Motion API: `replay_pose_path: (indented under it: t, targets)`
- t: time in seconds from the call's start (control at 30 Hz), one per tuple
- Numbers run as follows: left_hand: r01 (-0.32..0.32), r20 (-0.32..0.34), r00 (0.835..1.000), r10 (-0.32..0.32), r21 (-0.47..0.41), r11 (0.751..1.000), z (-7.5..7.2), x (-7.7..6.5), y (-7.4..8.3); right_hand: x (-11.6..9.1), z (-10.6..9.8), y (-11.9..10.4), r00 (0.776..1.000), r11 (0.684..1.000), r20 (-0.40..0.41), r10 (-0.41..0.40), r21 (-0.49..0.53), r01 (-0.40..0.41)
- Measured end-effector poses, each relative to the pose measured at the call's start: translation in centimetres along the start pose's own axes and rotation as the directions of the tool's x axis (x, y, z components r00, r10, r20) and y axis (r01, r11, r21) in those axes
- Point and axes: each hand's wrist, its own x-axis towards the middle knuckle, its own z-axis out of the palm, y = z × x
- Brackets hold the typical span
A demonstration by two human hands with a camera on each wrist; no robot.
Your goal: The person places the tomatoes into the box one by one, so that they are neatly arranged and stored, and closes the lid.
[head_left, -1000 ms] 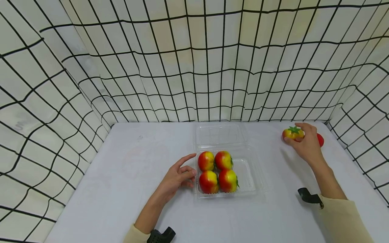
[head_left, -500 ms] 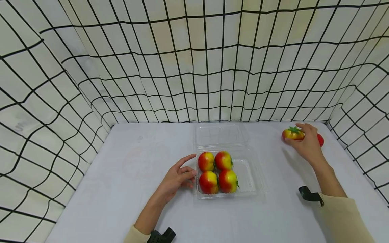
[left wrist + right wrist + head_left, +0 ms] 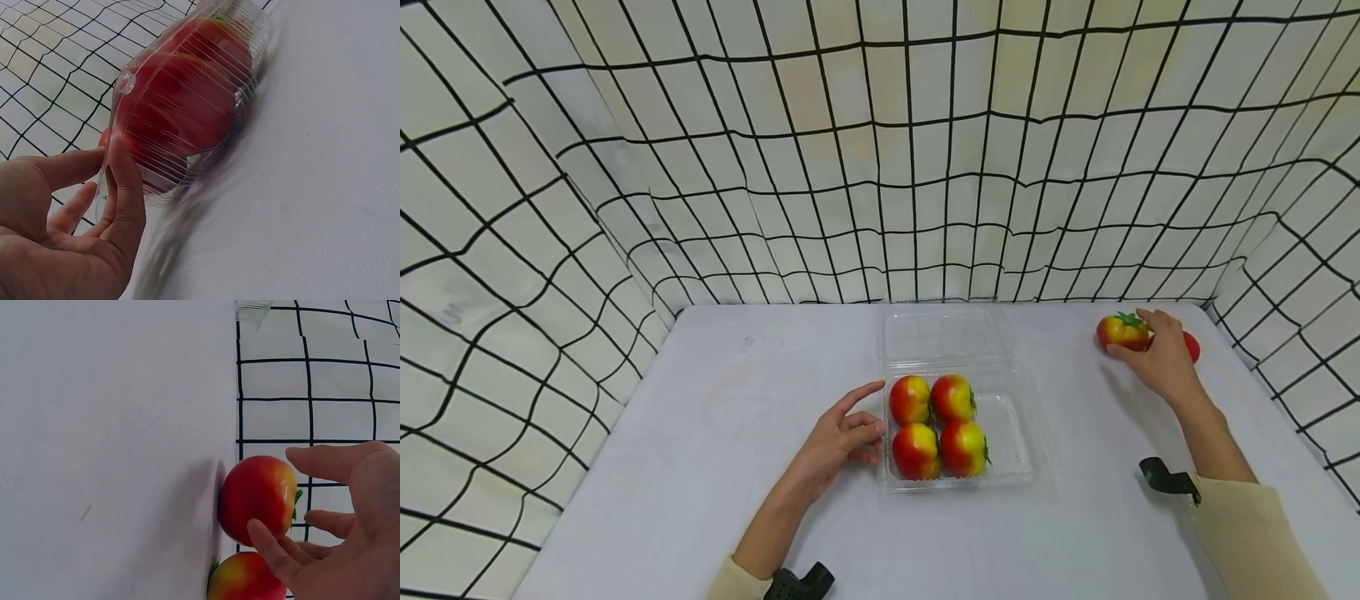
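Beside the left wall of a clear plastic clamshell box [image 3: 1011,433], my left hand [image 3: 831,437] pinches its rim between thumb and fingers, as the left wrist view shows. Several red-and-yellow tomatoes [image 3: 910,400] sit in the left part of this box. At the back right of the table, my right hand [image 3: 1161,358] has thumb and fingers around another red-and-yellow tomato [image 3: 1122,332] with a green star-shaped calyx. In the right wrist view this tomato [image 3: 253,497] rests on the table between the fingertips. One more tomato [image 3: 1191,346] is partly hidden behind the right hand.
The box's transparent lid [image 3: 943,335] lies folded back toward the rear edge. A white cloth covers the table [image 3: 760,417]. Black netting [image 3: 917,179] over pale walls encloses the back and both sides.
The right hand has shifted slightly right and nearer. The tomato at its fingertips has turned a little, its calyx now farther right. The left hand and the box keep their places.
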Motion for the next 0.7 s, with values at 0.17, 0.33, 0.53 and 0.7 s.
replay_pose_path:
  t: [0.17, 0.33, 0.53, 0.7]
  targets:
    - [0.002, -0.004, 1.000, -0.002, -0.006, 1.000, 0.01, 0.03, -0.13, 0.05, 0.28, 0.37, 0.999, 0.998, 0.048, -0.026, -0.059, 0.029]
    - [-0.001, -0.005, 1.000, 0.001, -0.006, 1.000, -0.08, -0.05, -0.11, 0.02, 0.50, 0.51, 0.987, 0.998, 0.161, -0.001, -0.055, 0.010]
    - [0.006, -0.007, 1.000, -0.006, -0.010, 1.000, -0.06, 0.01, -0.11, -0.07, 0.66, 0.06, 0.981, 0.999, 0.194, -0.006, -0.031, 0.012]
    - [0.004, -0.004, 1.000, -0.004, -0.005, 1.000, -0.02, 0.01, -0.08, 0.02, 0.85, -0.06, 0.980, 0.999, 0.197, -0.014, -0.032, 0.021]
